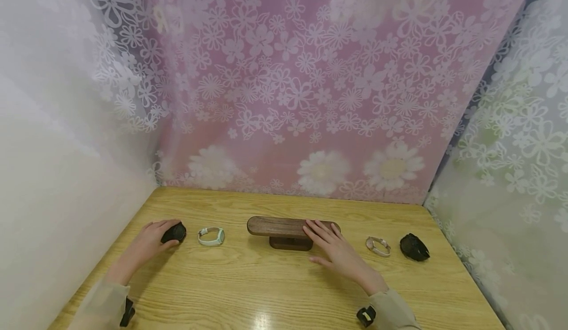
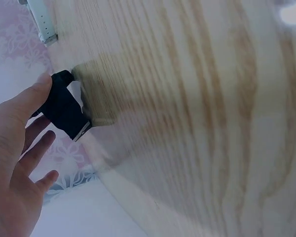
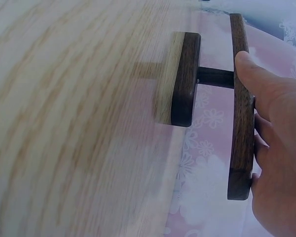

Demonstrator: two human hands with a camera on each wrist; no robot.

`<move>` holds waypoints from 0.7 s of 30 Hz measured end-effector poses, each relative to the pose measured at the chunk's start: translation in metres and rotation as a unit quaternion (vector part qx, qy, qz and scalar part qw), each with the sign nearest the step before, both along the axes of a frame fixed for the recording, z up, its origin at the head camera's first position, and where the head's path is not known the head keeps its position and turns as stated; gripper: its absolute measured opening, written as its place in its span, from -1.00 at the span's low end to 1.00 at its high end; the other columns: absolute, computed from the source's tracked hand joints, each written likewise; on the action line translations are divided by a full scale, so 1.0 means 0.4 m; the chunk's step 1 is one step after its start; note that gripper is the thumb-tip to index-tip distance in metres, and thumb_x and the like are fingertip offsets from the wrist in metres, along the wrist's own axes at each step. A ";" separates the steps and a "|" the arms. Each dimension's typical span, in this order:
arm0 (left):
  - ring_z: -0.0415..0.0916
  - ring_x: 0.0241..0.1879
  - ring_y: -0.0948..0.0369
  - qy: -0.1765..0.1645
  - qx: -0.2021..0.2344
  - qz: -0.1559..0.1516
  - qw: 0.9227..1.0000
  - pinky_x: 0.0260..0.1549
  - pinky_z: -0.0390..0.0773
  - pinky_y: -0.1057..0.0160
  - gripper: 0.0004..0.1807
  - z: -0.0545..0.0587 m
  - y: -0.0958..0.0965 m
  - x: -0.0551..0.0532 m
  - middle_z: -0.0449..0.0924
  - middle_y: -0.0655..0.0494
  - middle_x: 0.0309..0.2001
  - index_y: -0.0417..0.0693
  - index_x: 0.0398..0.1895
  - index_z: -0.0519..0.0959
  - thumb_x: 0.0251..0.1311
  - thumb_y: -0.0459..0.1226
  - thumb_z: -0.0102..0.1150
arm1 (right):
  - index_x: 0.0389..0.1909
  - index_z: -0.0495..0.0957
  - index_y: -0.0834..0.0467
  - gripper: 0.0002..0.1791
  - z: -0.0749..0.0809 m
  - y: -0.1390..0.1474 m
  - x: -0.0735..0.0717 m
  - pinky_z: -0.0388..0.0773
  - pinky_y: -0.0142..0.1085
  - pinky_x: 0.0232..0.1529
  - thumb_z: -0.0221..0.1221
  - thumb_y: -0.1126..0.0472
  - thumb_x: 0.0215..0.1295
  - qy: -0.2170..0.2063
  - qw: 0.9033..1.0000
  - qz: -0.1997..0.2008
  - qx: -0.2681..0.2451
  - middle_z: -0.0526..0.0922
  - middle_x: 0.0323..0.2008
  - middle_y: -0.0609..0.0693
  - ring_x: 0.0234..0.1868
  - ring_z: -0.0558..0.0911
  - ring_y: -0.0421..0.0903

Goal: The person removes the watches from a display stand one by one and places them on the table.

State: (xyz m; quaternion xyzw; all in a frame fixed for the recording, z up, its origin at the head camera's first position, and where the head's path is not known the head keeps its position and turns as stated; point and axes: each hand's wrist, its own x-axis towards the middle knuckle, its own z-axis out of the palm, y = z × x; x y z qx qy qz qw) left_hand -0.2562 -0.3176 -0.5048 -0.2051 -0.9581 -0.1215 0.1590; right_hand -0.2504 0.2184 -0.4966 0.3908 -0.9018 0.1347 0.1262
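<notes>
At the left, my left hand [image 1: 153, 240] grips a black watch [image 1: 174, 233] between thumb and fingers. In the left wrist view the thumb lies against the dark strap [image 2: 64, 106], with the other fingers partly behind it. My right hand [image 1: 340, 252] rests on the right part of a dark wooden T-shaped stand [image 1: 277, 227], its fingers extended over the top bar. The right wrist view shows the thumb at the bar's [image 3: 242, 143] edge and the stand's base [image 3: 186, 81] on the table.
A mint-strapped watch [image 1: 212, 237] lies between the left hand and the stand. Right of the right hand are a slim pale-strapped watch [image 1: 378, 246] and another black watch [image 1: 414, 247]. Flower-patterned curtains [image 1: 310, 88] enclose the wooden table [image 1: 230, 290] at back and sides.
</notes>
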 end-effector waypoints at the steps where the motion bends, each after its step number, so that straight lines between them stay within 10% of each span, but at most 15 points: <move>1: 0.59 0.06 -0.25 0.002 -0.001 0.001 1.000 0.09 0.43 -0.40 -0.36 -0.001 0.000 0.000 0.62 -0.34 0.09 -0.31 0.22 0.55 0.09 -0.22 0.50 | 0.57 0.17 0.13 -0.09 0.000 0.000 0.000 0.02 0.35 0.45 0.37 0.01 0.29 -0.001 1.000 -0.001 0.001 0.14 0.57 0.14 0.55 0.16 0.21; 11: 0.49 0.19 -0.26 0.029 -0.018 0.042 0.999 0.16 0.38 -0.41 -0.40 -0.003 0.028 -0.006 0.57 -0.31 0.18 -0.25 0.26 0.55 0.23 -0.13 0.40 | 0.57 0.17 0.13 -0.10 0.003 -0.006 0.001 -0.01 0.33 0.47 0.36 0.01 0.30 -0.011 1.000 -0.011 -0.007 0.14 0.57 0.13 0.57 0.12 0.16; 21: 0.32 0.37 -0.24 0.016 0.011 0.032 0.999 0.32 0.16 -0.43 -0.40 0.011 0.156 -0.018 0.45 -0.26 0.34 -0.24 0.36 0.46 0.36 -0.11 0.27 | 0.57 0.18 0.12 -0.12 0.007 -0.008 0.001 -0.04 0.31 0.49 0.35 0.05 0.31 -0.030 0.999 -0.015 -0.019 0.15 0.57 0.11 0.57 0.10 0.13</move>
